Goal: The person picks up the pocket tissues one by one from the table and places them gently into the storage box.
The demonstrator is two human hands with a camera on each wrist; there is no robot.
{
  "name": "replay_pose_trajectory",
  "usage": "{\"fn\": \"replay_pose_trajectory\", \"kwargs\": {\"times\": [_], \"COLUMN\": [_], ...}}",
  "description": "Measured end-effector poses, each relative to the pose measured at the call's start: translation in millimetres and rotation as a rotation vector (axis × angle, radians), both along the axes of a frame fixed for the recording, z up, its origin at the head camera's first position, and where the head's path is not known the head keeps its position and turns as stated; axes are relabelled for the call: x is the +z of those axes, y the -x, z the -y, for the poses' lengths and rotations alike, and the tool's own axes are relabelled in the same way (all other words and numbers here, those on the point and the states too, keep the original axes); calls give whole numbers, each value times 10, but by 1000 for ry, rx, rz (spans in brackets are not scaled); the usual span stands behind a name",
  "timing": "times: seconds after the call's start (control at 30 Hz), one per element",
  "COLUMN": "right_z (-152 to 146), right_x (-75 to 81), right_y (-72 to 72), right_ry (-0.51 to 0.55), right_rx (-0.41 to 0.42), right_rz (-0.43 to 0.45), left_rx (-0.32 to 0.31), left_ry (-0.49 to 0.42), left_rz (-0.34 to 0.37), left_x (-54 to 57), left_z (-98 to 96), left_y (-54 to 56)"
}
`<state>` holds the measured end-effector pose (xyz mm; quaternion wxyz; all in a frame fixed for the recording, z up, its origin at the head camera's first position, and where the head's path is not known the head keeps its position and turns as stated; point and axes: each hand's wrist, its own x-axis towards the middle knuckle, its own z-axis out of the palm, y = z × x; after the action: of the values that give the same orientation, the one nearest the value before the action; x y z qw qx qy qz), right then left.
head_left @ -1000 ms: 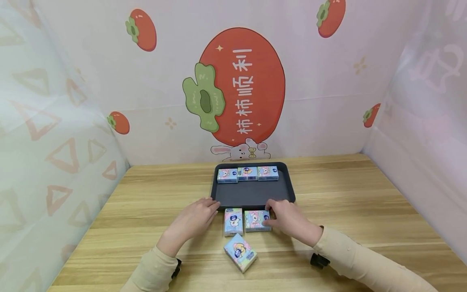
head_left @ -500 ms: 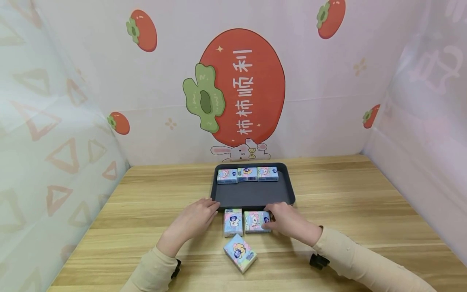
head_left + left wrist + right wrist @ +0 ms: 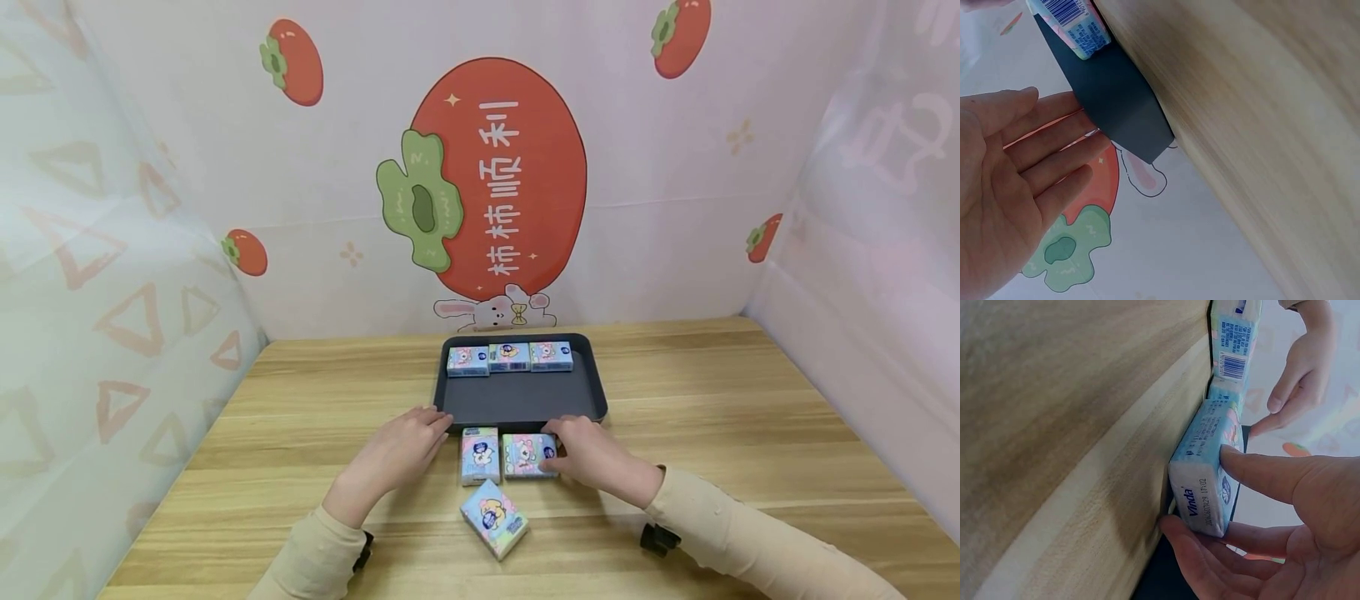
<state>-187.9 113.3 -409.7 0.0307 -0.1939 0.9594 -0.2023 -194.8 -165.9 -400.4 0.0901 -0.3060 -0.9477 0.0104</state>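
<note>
My right hand (image 3: 596,454) grips the right end of a blue-and-pink tissue pack (image 3: 522,456) lying flat on the table. In the right wrist view, the thumb presses on this Vinda tissue pack (image 3: 1200,469) while fingers reach round its far side. The left hand (image 3: 401,450) touches the front left corner of a dark grey tray (image 3: 517,402) with fingers extended. Seen from the left wrist, its fingers (image 3: 1060,134) are straight and hold nothing. A second tissue pack (image 3: 480,457) lies lengthwise left of the gripped one. Nearer to me, a third tissue pack (image 3: 495,518) lies turned at an angle.
Along the tray's back edge, three tissue packs (image 3: 509,357) sit side by side. The tray stands near the back of the wooden table (image 3: 697,400). Behind rises a wall covering (image 3: 637,208) with persimmon prints, and sheets flank both sides.
My right fingers have shifted slightly toward me at the tissue pack's end, and the pack has moved back a hair. The left hand and tray look unmoved.
</note>
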Motion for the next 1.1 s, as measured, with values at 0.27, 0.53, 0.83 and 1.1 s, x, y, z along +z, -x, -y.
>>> {"fn": "replay_pose_trajectory", "kwargs": {"times": [0.27, 0.53, 0.83, 1.1], "right_z": [3, -15, -79, -98], "right_x": [11, 6, -5, -7], "right_y": [-16, -13, 27, 30], "right_ry": [-17, 26, 86, 109], "right_rx": [-5, 15, 64, 53], "right_rz": [-6, 2, 31, 56], "left_rx": [-18, -7, -4, -4], "left_ry": [-6, 1, 10, 9], "left_rz": [-14, 3, -4, -6], "left_x": [-8, 9, 0, -9], "left_z": [10, 3, 1, -2], "left_y": [6, 0, 0, 6]}}
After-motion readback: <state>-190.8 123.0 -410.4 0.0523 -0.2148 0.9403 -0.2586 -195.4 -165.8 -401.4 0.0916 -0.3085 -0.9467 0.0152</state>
